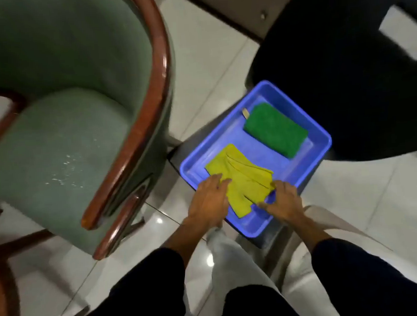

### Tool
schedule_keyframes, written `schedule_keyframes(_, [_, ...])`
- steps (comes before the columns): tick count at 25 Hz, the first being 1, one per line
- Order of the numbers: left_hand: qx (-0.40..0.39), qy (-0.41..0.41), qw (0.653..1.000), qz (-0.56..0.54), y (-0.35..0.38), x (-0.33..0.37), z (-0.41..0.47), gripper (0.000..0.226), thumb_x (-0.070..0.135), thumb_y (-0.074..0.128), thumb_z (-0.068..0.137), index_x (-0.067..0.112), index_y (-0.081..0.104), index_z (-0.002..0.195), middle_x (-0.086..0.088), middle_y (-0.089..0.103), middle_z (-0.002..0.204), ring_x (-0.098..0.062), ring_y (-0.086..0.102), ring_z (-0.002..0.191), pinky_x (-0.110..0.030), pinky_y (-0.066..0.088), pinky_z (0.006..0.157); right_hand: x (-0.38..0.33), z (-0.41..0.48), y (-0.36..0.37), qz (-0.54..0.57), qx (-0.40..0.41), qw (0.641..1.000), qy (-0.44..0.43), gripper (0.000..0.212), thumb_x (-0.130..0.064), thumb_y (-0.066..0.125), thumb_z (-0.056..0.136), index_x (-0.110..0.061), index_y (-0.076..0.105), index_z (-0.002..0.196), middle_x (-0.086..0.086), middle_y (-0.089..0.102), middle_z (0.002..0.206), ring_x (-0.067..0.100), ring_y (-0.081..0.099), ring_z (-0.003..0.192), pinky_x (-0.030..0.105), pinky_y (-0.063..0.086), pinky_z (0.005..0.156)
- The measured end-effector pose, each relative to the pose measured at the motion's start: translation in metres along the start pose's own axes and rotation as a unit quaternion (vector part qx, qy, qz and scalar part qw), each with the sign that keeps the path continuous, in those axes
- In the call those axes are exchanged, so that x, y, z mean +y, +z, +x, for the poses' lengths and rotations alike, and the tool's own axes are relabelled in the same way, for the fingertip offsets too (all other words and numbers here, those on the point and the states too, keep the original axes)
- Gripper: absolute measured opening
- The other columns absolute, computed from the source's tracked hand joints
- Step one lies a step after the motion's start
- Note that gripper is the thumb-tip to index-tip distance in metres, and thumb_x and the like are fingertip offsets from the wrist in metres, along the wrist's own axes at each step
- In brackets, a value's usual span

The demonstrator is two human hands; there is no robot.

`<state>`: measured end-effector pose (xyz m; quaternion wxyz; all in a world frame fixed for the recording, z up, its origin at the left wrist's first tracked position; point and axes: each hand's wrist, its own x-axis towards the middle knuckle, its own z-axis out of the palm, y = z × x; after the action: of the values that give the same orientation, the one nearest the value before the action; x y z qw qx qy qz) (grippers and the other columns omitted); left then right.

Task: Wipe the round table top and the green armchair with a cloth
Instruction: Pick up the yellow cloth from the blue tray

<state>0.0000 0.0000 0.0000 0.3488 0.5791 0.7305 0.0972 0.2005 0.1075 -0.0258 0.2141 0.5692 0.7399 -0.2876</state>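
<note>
A yellow cloth (241,177) lies crumpled in a blue plastic tray (228,134) on the floor. My left hand (209,199) rests on the cloth's left edge with fingers on the fabric. My right hand (283,200) pinches the cloth's right corner at the tray's near rim. A folded green cloth (275,129) lies in the far part of the same tray. The green armchair (60,133) with a brown wooden frame stands to the left; pale specks dot its seat. The round table top is not clearly in view.
A large black shape (344,74) stands right behind the tray. Glossy white floor tiles (365,196) surround everything. A curved brown wooden piece (2,295) sits at the lower left edge. My dark sleeves and light trousers fill the bottom.
</note>
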Motion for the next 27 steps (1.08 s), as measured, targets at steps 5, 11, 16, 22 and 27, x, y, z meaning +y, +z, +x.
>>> schedule_keyframes(5, [-0.030, -0.077, 0.996, 0.030, 0.018, -0.029, 0.089, 0.061, 0.014, 0.049, 0.094, 0.012, 0.024, 0.150, -0.022, 0.023, 0.157, -0.037, 0.029, 0.143, -0.048, 0.028, 0.114, -0.005, 0.041, 0.019, -0.177, 0.105, 0.978, 0.025, 0.082, -0.054, 0.068, 0.074, -0.010, 0.039, 0.136, 0.015, 0.055, 0.130, 0.032, 0.045, 0.124, 0.051, 0.030, 0.104])
schedule_keyframes(11, [-0.064, -0.172, 0.978, -0.097, 0.021, -0.028, 0.118, 0.063, 0.016, 0.070, 0.082, 0.015, 0.042, 0.139, -0.018, 0.062, 0.124, -0.038, 0.056, 0.117, -0.049, 0.044, 0.099, -0.003, 0.064, 0.031, -0.075, -0.028, 0.997, 0.018, 0.076, -0.043, 0.076, 0.073, -0.015, 0.037, 0.132, 0.015, 0.052, 0.129, 0.035, 0.049, 0.123, 0.050, 0.035, 0.099])
schedule_keyframes(16, [-0.064, -0.075, 0.976, -0.193, -0.013, -0.001, 0.083, 0.026, 0.031, 0.081, 0.073, 0.014, 0.063, 0.081, -0.005, 0.065, 0.081, -0.021, 0.059, 0.077, -0.040, 0.049, 0.073, -0.006, 0.046, 0.014, 0.041, -0.004, 0.998, -0.054, 0.077, -0.019, 0.077, 0.062, -0.019, 0.042, 0.131, 0.009, 0.044, 0.134, 0.033, 0.042, 0.125, 0.046, 0.036, 0.095])
schedule_keyframes(22, [0.091, -0.063, 0.951, -0.290, -0.084, 0.006, 0.007, 0.028, 0.033, 0.073, 0.070, 0.034, 0.047, 0.080, 0.027, 0.060, 0.060, 0.002, 0.057, 0.068, -0.031, 0.048, 0.070, -0.078, -0.002, -0.022, 0.323, 0.018, 0.933, -0.156, 0.061, 0.003, 0.082, 0.063, -0.008, 0.044, 0.110, 0.018, 0.048, 0.120, 0.035, 0.051, 0.114, 0.044, 0.047, 0.086])
schedule_keyframes(27, [0.191, 0.010, 0.943, -0.273, -0.174, -0.021, -0.085, 0.056, 0.029, 0.069, 0.076, 0.039, 0.038, 0.122, 0.012, 0.070, 0.100, -0.017, 0.071, 0.093, -0.038, 0.056, 0.086, -0.159, -0.076, -0.036, 0.403, -0.110, 0.878, -0.235, 0.034, -0.014, 0.083, 0.063, -0.017, 0.057, 0.085, 0.009, 0.058, 0.091, 0.024, 0.060, 0.090, 0.037, 0.051, 0.081])
